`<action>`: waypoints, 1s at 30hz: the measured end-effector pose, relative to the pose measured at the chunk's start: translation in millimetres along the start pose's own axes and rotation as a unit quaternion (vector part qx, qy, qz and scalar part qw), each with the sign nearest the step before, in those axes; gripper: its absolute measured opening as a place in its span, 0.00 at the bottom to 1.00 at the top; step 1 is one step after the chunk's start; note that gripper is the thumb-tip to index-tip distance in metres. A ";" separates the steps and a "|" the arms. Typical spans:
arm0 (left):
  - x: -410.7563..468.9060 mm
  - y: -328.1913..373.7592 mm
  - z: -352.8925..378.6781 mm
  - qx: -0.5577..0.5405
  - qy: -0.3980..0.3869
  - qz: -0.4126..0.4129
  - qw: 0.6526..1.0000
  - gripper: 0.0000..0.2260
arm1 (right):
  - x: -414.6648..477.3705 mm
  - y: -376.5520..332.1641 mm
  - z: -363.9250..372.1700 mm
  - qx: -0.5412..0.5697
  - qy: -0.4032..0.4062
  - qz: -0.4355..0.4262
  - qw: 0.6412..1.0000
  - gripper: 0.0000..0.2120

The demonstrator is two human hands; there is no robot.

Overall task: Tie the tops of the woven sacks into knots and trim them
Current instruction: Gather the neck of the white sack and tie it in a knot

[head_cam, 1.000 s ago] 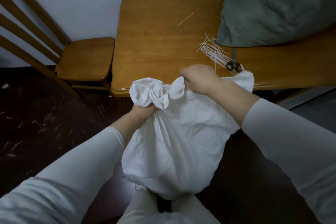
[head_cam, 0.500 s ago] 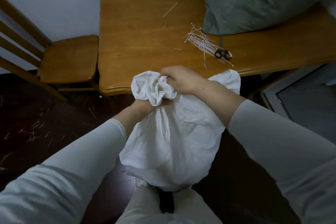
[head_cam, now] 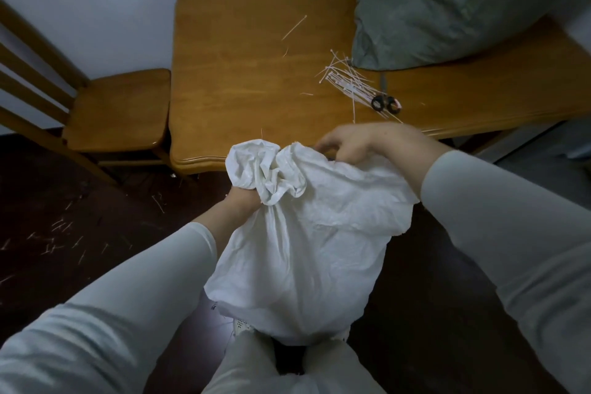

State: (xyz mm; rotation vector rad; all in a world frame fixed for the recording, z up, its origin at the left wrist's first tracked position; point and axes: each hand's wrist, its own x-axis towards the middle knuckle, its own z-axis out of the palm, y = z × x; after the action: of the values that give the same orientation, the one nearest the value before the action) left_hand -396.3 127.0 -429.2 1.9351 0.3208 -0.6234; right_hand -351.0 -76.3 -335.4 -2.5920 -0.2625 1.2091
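Moves right hand [head_cam: 361, 144] off the bunched top, gripped half a second ago, and out along the rim of sack [head_cam: 303, 249]. Clamps left hand [head_cam: 243, 201] round the gathered neck from below, grip clenched on it. Curls right fingers [head_cam: 332, 145] over the far rim, probably pinching it; tips hidden by cloth. Holds sack upright, top just short of table [head_cam: 243, 73]. Has half the top gathered, no knot yet; leaves tying and trimming to do, scissors [head_cam: 385, 102] untouched.

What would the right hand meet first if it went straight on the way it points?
Likely the bunched sack top, just left of the right hand; the table edge lies close behind, so depth is uncertain.
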 end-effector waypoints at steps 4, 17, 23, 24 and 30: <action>-2.2 3.0 1.0 -0.019 0.015 -0.002 1.000 0.14 | 13.5 16.6 23.0 0.012 0.031 -0.015 0.999 0.13; -0.7 3.6 -1.9 -0.056 0.035 0.006 0.998 0.10 | -26.0 34.8 13.2 0.055 0.035 0.008 0.998 0.09; 4.1 0.7 -7.5 -0.073 0.058 0.019 0.995 0.13 | -49.0 57.4 -16.7 0.072 0.310 0.088 0.944 0.10; 5.0 0.6 -8.8 -0.077 0.065 0.023 0.995 0.18 | -53.8 67.7 -25.1 0.080 0.357 0.125 0.922 0.11; 8.2 2.6 -13.6 -0.089 0.049 0.025 0.995 0.33 | -63.5 78.3 -21.0 -0.144 0.315 0.308 0.886 0.15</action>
State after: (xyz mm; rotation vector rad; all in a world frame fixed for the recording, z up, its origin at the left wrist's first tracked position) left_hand -384.4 137.7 -427.3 1.7995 0.3744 -0.4525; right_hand -371.3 -171.4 -301.3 -3.2837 0.6019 0.3929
